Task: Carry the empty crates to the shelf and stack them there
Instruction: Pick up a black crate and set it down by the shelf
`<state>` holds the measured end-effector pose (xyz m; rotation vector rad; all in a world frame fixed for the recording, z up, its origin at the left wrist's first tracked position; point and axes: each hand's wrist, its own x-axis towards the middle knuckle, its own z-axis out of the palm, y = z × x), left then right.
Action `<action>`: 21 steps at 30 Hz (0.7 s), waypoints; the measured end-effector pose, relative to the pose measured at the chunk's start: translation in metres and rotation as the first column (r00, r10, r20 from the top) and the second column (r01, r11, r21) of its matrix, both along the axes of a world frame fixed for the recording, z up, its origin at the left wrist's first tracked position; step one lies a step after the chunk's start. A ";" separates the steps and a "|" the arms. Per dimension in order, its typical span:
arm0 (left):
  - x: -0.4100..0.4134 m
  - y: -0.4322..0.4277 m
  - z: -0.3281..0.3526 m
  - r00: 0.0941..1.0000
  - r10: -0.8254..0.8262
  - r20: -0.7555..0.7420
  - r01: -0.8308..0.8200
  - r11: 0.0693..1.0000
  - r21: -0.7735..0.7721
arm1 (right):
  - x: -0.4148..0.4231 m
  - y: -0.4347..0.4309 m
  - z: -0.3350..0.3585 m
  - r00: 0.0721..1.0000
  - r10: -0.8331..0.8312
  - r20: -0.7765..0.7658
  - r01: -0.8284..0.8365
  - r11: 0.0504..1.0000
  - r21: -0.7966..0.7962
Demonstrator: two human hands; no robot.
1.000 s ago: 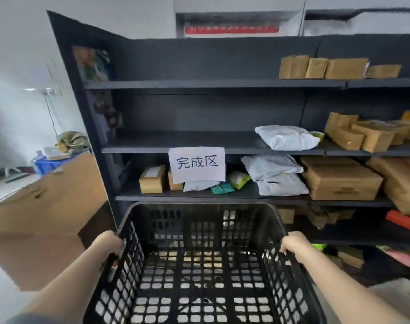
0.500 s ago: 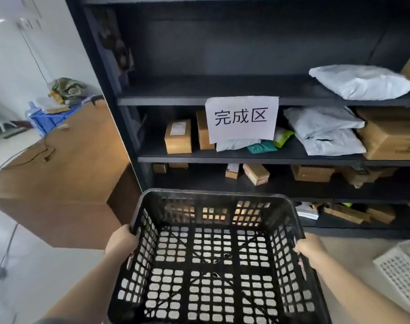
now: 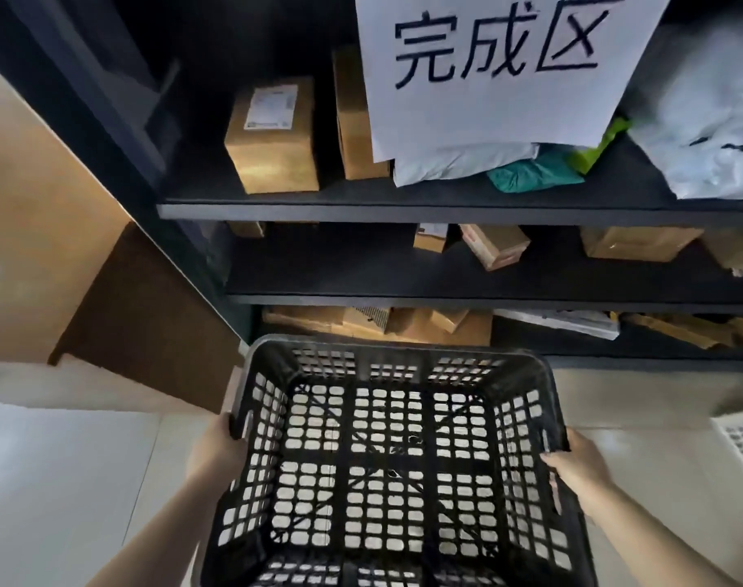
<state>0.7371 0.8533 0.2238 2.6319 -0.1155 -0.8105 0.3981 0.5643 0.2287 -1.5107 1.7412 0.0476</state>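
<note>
Both hands grip the crate (image 3: 386, 463) walls: left hand (image 3: 215, 451), right hand (image 3: 581, 472), fingers closed on it. Crate's level, low, w/ shelf (image 3: 403, 211) straight ahead, floor (image 3: 64, 480) beneath.

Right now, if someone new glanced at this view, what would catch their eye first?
Probably the black crate, empty, low in the middle, with the left hand and right hand gripping its side rims. Next comes the white paper sign with handwritten characters, hanging at the top over a dark shelf of cardboard boxes.
</note>
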 end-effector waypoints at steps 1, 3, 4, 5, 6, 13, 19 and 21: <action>0.006 -0.010 -0.019 1.000 0.005 -0.002 -0.005 1.000 -0.004 | 0.006 -0.011 -0.017 1.000 -0.005 0.000 0.005 1.000 0.005; 0.014 -0.026 -0.058 1.000 -0.009 0.011 0.009 1.000 0.020 | 0.016 -0.030 -0.051 1.000 -0.025 -0.004 0.025 1.000 0.010; 0.018 -0.033 -0.076 1.000 -0.024 0.017 0.023 0.999 0.039 | 0.021 -0.038 -0.071 0.999 -0.030 -0.009 0.031 0.999 0.014; 0.023 -0.040 -0.095 0.999 -0.032 0.020 0.031 0.998 0.059 | 0.025 -0.046 -0.091 0.999 -0.042 -0.008 0.042 0.999 0.021; 0.028 -0.048 -0.114 0.999 -0.033 0.024 0.031 0.997 0.070 | 0.031 -0.054 -0.111 0.998 -0.055 0.001 0.055 0.998 0.030; 0.060 -0.087 -0.264 1.000 -0.019 0.024 0.017 0.996 0.084 | 0.063 -0.086 -0.273 0.991 -0.135 0.025 0.133 0.990 0.052; 0.076 -0.089 -0.362 0.999 -0.026 -0.034 0.029 0.994 0.103 | 0.075 -0.084 -0.381 0.993 -0.116 0.008 0.116 0.992 0.048; 0.080 -0.090 -0.386 0.999 -0.001 -0.043 0.006 0.994 0.105 | 0.078 -0.083 -0.406 0.993 -0.119 0.005 0.119 0.991 0.057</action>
